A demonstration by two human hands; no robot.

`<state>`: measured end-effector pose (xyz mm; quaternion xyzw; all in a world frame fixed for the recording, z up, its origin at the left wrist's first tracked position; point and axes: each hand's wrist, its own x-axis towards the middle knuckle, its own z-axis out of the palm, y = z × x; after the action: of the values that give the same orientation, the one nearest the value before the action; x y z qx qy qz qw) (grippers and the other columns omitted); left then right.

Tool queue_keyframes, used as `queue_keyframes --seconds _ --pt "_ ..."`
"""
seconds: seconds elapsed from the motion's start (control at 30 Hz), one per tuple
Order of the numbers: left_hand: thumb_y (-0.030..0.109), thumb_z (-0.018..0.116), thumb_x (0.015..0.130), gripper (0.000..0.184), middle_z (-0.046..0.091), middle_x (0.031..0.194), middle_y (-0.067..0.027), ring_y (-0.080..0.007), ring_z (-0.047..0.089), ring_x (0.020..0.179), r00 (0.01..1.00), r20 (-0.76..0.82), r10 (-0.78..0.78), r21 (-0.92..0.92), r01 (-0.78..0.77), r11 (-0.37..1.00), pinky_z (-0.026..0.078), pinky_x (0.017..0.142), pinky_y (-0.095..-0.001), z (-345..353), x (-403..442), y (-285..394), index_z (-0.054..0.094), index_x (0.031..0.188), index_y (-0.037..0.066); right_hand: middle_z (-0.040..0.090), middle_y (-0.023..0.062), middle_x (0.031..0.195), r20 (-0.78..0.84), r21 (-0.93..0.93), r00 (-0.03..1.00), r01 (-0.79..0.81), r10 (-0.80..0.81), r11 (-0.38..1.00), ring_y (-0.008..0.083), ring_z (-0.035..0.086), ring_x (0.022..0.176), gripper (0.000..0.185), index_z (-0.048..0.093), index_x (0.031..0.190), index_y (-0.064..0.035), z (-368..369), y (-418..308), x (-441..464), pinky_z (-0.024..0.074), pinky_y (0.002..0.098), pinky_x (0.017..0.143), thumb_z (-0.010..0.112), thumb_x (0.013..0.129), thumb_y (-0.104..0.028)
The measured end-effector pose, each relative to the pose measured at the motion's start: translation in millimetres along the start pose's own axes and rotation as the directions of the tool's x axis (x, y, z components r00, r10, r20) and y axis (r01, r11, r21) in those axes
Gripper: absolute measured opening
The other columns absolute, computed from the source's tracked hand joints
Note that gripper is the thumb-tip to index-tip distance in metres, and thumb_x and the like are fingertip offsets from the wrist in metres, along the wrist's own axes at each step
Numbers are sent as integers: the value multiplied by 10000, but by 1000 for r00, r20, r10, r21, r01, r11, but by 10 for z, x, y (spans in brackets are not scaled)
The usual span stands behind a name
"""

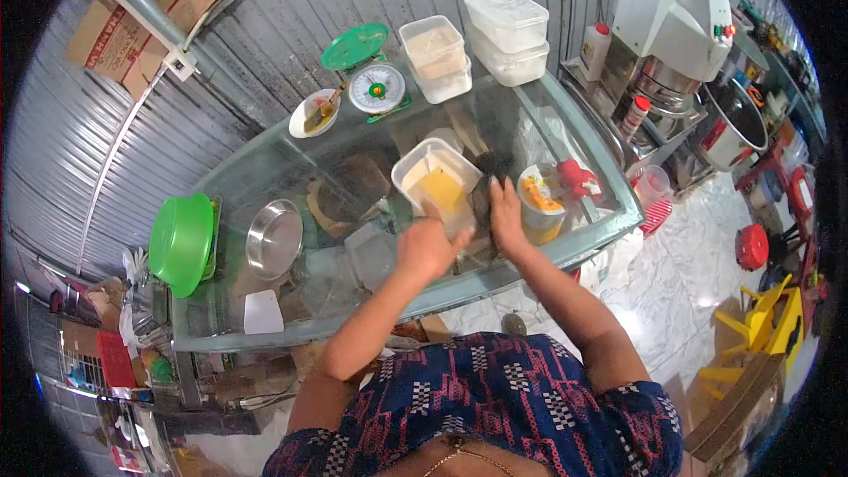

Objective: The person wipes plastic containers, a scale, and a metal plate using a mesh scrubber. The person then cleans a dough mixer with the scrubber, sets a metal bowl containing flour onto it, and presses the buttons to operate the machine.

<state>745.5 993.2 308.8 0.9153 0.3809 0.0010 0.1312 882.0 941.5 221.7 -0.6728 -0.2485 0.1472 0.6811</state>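
Observation:
On the glass table (336,316) a square white container (412,168) holds pale powder and a yellow substance (442,187). My left hand (430,246) is at the container's near edge, one finger reaching down toward the yellow part. Its fingers are blurred, and whether they grip anything is unclear. Just right of the container, my right hand (506,216) rests with fingers extended and nothing in them. Beside it stands a tub (543,223) with orange-yellow stuff at its rim, next to a red object (579,178).
A green-topped scale (376,88), a white bowl (311,115) and stacked plastic containers (439,57) line the back. A metal bowl (274,240), a green basin (181,245) and a white scraper (263,312) lie left. A mixer (667,26) stands at right.

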Motion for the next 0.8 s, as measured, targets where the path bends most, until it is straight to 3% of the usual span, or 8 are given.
queue_keyframes --seconds 0.13,0.27,0.33,0.43,0.53,0.63,0.7,0.8 --pt "282 587 802 472 642 790 -225 -335 654 770 989 29 145 113 -147 983 512 693 -448 53 -144 126 561 1029 -132 442 279 1300 230 -109 971 -44 68 993 328 414 1233 629 397 1290 98 -41 -93 391 299 348 1029 404 940 -424" --pt "134 559 732 306 657 736 -155 -247 660 722 916 -77 394 380 -338 861 476 687 -383 78 -15 45 626 932 -88 417 268 1331 216 171 955 -244 205 955 350 386 1251 686 342 1324 111 106 -46 271 272 353 1052 410 932 -448" --pt "105 553 708 314 659 711 -132 -223 657 703 884 -117 452 429 -365 826 456 695 -359 123 25 -1 628 950 -80 530 193 1141 -122 115 984 -113 127 987 298 492 1041 494 474 1209 50 311 422 100 362 354 938 443 937 -362" --pt "104 555 705 287 630 622 -113 -222 623 606 822 -273 501 518 -313 796 436 647 -365 247 78 -7 616 925 -68 495 199 1183 -79 44 992 97 -93 994 290 475 1045 401 487 1161 36 137 157 -440 370 360 913 510 914 -279" --pt "105 556 695 281 630 619 -112 -221 628 617 822 -321 470 504 -273 820 438 639 -357 280 25 14 611 907 -72 522 193 1134 88 3 989 -117 117 993 266 495 1017 308 510 1084 36 -98 176 -401 388 353 887 559 881 -190" --pt "148 566 729 285 645 676 -117 -250 629 641 897 -228 379 453 -246 857 446 665 -353 191 -58 -58 623 942 -33 588 105 939 173 197 978 -152 119 969 186 532 865 224 533 1000 36 -316 -152 -248 435 308 783 588 844 -114" --pt "272 644 734 448 646 926 -130 -294 611 879 928 -166 335 -1 -339 941 440 762 -381 24 -103 -249 587 1098 18 585 26 808 266 331 953 -230 144 915 130 521 740 158 552 941 18 -388 -353 -101 445 269 697 603 813 -59" --pt "404 718 679 717 540 1179 -104 -292 482 1137 882 -387 268 126 -237 963 396 849 -452 -212 -140 -409 470 1272 88 574 39 793 229 262 972 -6 -56 965 130 527 764 155 557 941 3 -323 -490 132 446 274 716 602 806 -60"
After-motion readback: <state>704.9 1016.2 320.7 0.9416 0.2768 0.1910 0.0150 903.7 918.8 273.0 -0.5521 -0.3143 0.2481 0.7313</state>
